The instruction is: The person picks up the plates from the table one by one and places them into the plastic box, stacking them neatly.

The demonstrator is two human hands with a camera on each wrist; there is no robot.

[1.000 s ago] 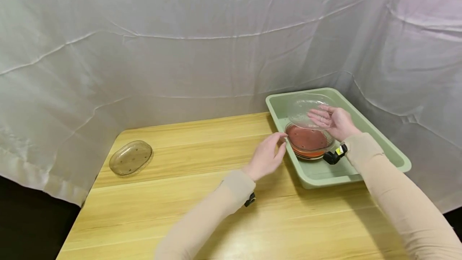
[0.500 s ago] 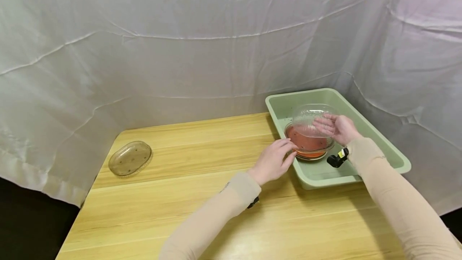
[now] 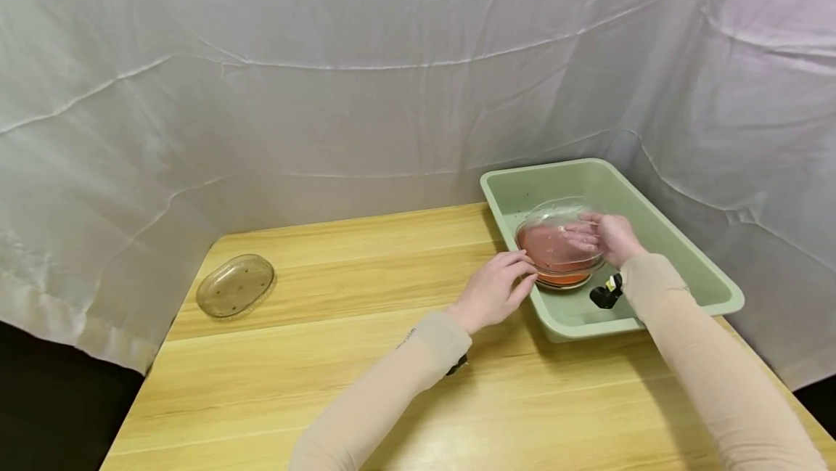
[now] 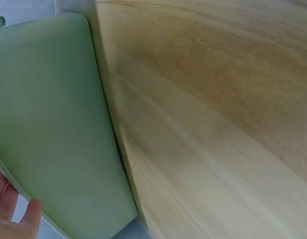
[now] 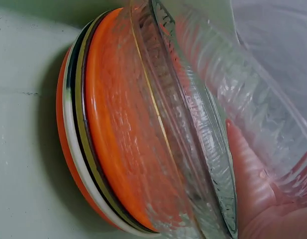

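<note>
In the head view my right hand holds a tilted clear oval dish; its fingers show through the clear wall. The right wrist view has this clear dish just above a stack of dishes, with clear ribbed ones on top and orange, olive and white rims below. That stack sits inside a pale green tub. My left hand is at the tub's near left rim, fingertips over the edge beside the stack. Its thumb stands apart from the fingers; whether they touch the stack is hidden.
A brownish see-through oval dish lies alone at the left of the wooden table. Grey cloth hangs behind the table and on both sides. The tub stands near the back right corner.
My right hand has lowered the clear dish toward the stack. My left hand moved slightly right to the tub's rim, then stayed there.
</note>
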